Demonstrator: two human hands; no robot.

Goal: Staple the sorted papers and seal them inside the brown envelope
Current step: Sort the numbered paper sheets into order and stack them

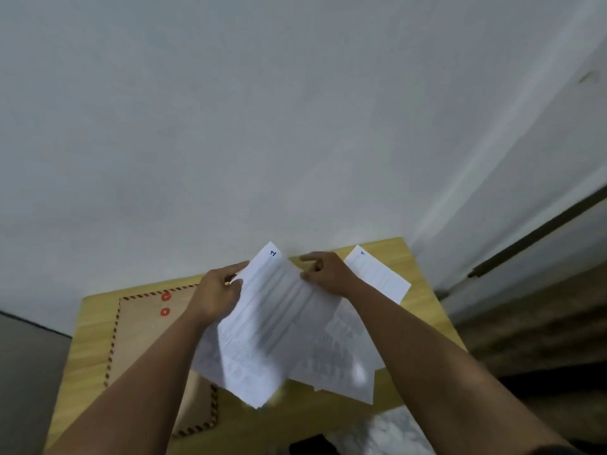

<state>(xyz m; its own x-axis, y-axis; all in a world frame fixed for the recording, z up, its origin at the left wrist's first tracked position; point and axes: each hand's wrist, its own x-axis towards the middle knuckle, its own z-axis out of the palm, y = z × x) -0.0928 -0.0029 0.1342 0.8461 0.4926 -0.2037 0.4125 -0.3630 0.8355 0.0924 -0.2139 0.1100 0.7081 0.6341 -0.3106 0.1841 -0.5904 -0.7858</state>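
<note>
Both hands (272, 284) on papers (272, 326) — lifted

A wooden table (423, 267) stands against a pale wall (262, 126).

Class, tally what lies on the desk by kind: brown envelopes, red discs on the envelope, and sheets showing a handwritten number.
brown envelope: 1
red discs: 2
numbered sheets: 2, the sheet marked 1 and the sheet marked 4
Total: 5
</note>
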